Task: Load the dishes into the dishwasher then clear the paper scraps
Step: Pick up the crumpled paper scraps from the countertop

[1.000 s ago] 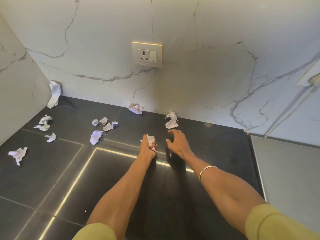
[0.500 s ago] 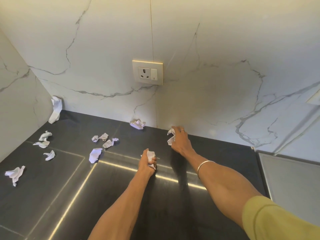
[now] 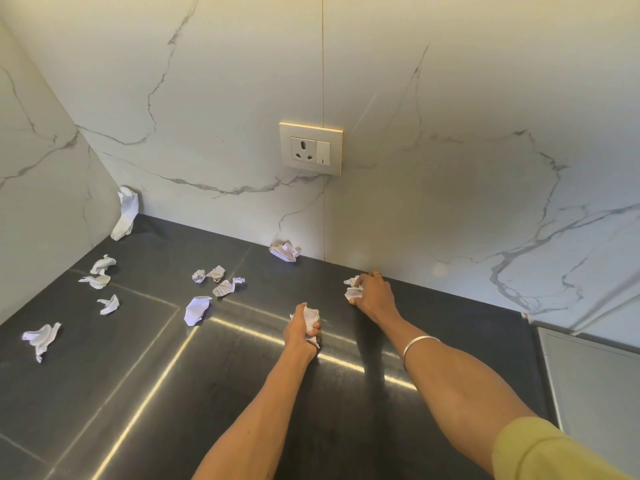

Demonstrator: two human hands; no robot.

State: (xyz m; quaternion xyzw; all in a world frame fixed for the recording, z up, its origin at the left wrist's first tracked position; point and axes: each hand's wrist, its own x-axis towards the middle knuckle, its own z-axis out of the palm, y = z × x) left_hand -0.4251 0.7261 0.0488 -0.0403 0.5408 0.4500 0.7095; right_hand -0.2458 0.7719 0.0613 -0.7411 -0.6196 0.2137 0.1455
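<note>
A person in yellow sleeves reaches across a dark counter (image 3: 433,427) strewn with crumpled paper scraps. The left hand (image 3: 300,332), near the middle of the counter, is clenched around a wad of paper (image 3: 310,315) that pokes out above the curled fingers. The right hand (image 3: 373,295), a ring on one finger and a bangle (image 3: 417,344) on the wrist, is at the counter's back edge against the marble wall (image 3: 485,133), its fingers curled round two scraps (image 3: 353,288). Another scrap (image 3: 286,251) lies at the back edge just below a wall socket (image 3: 311,148). A tall twisted piece (image 3: 125,213) leans in the back left corner. A cluster of three small scraps (image 3: 218,280) sits left of the hands, with a larger one (image 3: 196,309) just in front of it. Four more lie along the left side of the counter, the nearest of them (image 3: 41,337) well apart from the rest. No dishes or dishwasher can be made out.
</note>
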